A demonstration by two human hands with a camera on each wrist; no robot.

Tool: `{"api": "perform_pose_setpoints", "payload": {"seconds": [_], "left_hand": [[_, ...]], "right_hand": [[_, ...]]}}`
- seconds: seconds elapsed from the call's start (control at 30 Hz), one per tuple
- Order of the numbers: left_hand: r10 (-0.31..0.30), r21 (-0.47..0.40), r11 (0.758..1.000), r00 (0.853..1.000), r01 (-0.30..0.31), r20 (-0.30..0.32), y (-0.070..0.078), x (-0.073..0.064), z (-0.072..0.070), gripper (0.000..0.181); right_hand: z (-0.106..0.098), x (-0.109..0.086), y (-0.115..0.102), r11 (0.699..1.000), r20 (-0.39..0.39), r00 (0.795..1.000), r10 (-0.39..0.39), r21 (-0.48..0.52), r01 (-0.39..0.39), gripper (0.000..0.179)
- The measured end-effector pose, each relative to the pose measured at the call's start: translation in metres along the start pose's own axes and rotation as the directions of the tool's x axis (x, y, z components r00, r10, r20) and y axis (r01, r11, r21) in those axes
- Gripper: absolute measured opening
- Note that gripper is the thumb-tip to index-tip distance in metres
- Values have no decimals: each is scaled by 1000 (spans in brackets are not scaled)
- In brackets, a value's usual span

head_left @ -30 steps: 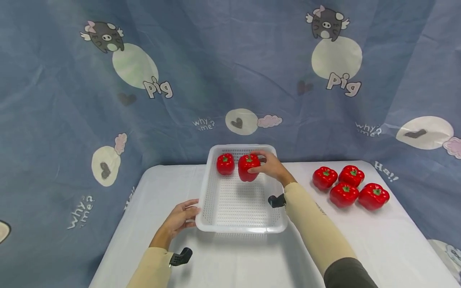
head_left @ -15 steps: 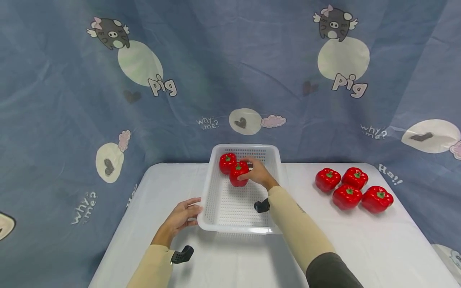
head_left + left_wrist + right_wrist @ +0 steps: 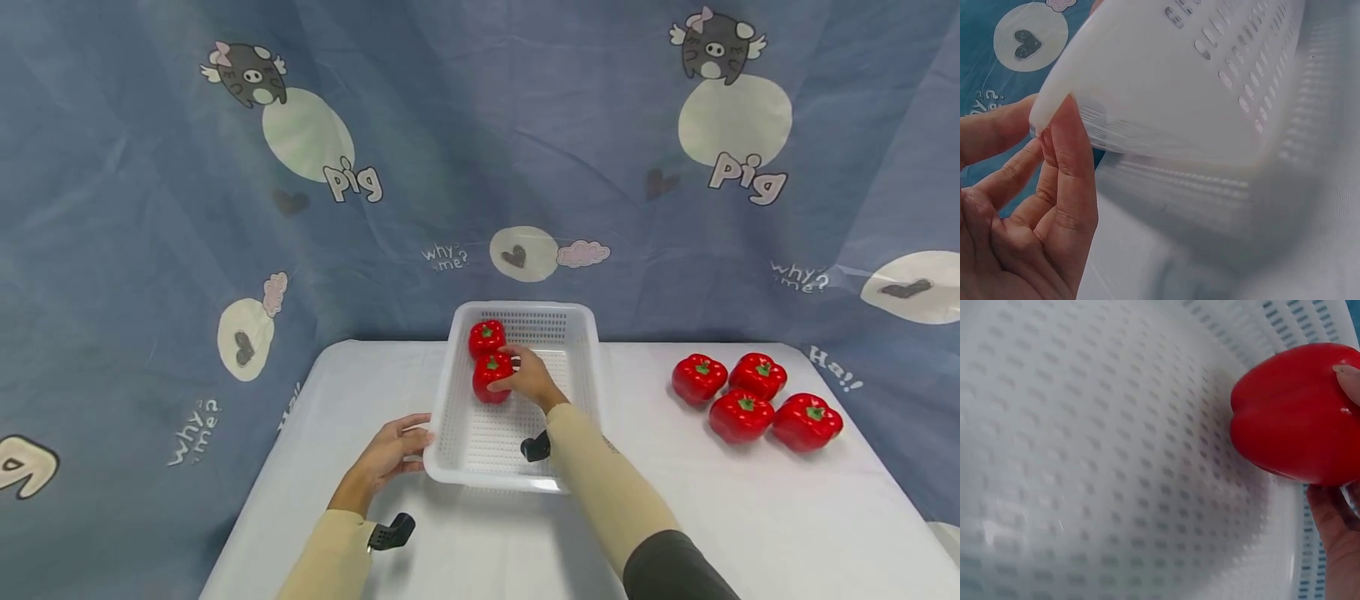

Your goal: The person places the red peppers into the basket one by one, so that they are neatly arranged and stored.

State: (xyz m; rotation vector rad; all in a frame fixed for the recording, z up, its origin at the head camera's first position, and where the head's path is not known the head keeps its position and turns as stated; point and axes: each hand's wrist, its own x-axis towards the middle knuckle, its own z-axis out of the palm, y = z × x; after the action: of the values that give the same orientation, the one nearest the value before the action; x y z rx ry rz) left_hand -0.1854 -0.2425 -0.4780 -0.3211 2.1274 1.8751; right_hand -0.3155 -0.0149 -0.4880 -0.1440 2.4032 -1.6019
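Observation:
My right hand (image 3: 534, 379) grips a red bell pepper (image 3: 487, 387) by its side, low inside a white perforated plastic basket (image 3: 480, 437). In the right wrist view that bell pepper (image 3: 1297, 415) fills the right side, close over the basket's holed floor, with a thumb and fingers around it. Just behind it, a second red bell pepper (image 3: 487, 335) sits in the far left corner of the basket. My left hand (image 3: 392, 454) holds the basket's left rim. Seen from the left wrist, the fingers and thumb of this hand (image 3: 1054, 200) pinch the rim (image 3: 1054, 103).
Several red bell peppers (image 3: 741, 416) stand grouped on the right part of the white table (image 3: 652, 492). A blue patterned cloth (image 3: 450, 150) hangs right behind the table's back edge. The right forearm crosses the basket's near right corner.
My right hand has brought its bell pepper leftward and down, to just in front of the other one in the basket. The left hand keeps its hold on the rim.

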Motion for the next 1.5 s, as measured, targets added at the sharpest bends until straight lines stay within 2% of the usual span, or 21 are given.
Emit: {"api": "perform_pose_setpoints", "payload": {"seconds": [0.1, 0.27, 0.6, 0.7, 1.1, 1.5], "left_hand": [[-5, -5, 1000, 1000, 5, -14, -1, -2, 1, 48], [-2, -12, 1000, 1000, 2, 11, -3, -1, 0, 49], [-8, -26, 1000, 1000, 9, 28, -1, 1, -1, 50], [-1, -23, 1000, 999, 2, 37, -1, 0, 0, 50], [-30, -15, 999, 999, 30, 18, -2, 3, 0, 50], [-34, 0, 999, 999, 34, 31, 1, 2, 1, 52]], "right_hand": [[9, 0, 2, 1000, -18, 1000, -6, 2, 6, 73], [18, 0, 0, 1000, -47, 999, -15, 14, 15, 72], [21, 0, -4, 1000, -60, 998, -21, -1, 21, 74], [19, -1, -4, 1000, -43, 999, -20, 8, 21, 74], [4, -10, -9, 1000, 28, 999, -17, -7, 17, 78], [-32, -25, -8, 999, 69, 997, -32, 20, 31, 74]]}}
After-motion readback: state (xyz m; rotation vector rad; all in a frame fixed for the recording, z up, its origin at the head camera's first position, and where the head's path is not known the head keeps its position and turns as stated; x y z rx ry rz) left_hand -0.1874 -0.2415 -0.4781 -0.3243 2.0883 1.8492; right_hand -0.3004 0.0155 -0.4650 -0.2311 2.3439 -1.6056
